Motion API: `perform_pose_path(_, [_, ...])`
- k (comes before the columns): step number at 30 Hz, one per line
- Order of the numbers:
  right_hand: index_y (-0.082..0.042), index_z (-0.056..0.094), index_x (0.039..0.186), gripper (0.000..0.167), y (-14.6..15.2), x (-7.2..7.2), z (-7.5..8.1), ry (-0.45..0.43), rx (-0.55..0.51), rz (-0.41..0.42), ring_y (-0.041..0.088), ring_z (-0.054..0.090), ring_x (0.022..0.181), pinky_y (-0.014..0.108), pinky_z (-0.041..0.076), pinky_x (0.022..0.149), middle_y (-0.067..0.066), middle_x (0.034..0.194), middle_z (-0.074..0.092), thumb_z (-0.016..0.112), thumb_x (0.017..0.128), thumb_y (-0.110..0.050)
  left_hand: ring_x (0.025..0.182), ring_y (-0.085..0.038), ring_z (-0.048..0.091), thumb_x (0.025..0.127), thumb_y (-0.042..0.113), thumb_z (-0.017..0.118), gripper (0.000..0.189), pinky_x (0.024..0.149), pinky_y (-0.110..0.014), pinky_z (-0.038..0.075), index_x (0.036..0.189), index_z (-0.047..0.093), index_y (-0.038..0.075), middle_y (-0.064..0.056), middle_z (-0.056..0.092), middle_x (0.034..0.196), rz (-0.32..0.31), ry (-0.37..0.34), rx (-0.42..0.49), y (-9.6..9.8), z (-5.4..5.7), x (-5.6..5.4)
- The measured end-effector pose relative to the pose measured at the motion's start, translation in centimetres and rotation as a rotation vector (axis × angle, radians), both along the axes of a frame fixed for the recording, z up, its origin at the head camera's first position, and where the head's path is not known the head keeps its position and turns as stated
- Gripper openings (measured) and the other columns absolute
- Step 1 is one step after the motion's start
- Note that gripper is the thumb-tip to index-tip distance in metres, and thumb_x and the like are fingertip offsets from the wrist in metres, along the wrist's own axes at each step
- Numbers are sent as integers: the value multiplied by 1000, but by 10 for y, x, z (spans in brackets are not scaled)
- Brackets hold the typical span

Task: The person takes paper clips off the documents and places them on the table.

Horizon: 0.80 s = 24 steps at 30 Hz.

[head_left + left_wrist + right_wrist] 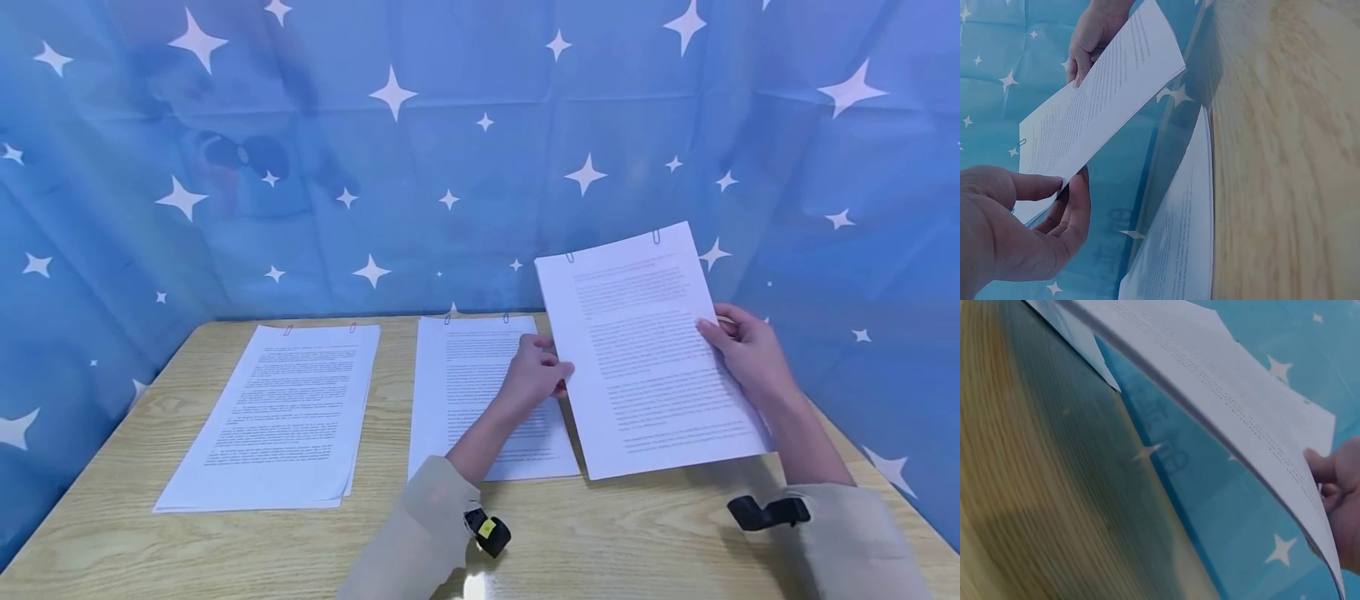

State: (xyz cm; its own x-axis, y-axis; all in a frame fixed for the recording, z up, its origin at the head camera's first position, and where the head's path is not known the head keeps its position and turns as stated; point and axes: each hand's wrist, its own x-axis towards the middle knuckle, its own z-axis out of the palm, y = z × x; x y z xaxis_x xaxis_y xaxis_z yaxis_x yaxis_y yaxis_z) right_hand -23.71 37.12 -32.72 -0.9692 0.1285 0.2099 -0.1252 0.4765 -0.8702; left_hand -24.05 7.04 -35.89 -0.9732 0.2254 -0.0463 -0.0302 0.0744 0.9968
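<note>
A: In hand now?

B: Probably mid-handling: holding the paper stack [660, 358] up off the table [585, 546], tilted, just to the right of the middle stack [463, 375].

A: Held how?

B: By its two side edges. Pinched at one by the left hand [536, 372], with thumb on the printed face and fingers curled behind; gripped at the other by the right hand [752, 356], much the same way. Closed down to the sheets' thickness on either side, though hard to vouch for fingertips hidden behind.

A: Clipped?

B: Yes, along the top, with two paper clips [656, 237]. Lying well apart: the pink-clipped stack [288, 408].

A: Calling for what next?

B: Most likely an even pinch on both edges and a lower edge clear of the middle stack. Best not to free one side alone; apt to sag.
</note>
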Motion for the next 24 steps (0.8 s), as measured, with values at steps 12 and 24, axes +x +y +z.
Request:
perform_pose_path(12, [-13, 59, 129, 29, -33, 3, 9, 52, -41, 57, 2, 68, 74, 18, 54, 61, -21, 90, 68, 61, 103, -25, 69, -17, 62, 99, 11, 64, 15, 72, -39, 59, 109, 64, 0, -8, 64, 88, -31, 71, -7, -38, 16, 9])
perform_pose_path(24, [5, 52, 129, 35, -61, 6, 15, 150, 49, 234, 5, 69, 78, 20, 55, 63, -19, 96, 70, 58, 104, -18, 70, -21, 62, 101, 12, 63, 13, 73, -42, 60, 106, 70, 2, -9, 64, 88, -4, 147, -58, -79, 18, 11])
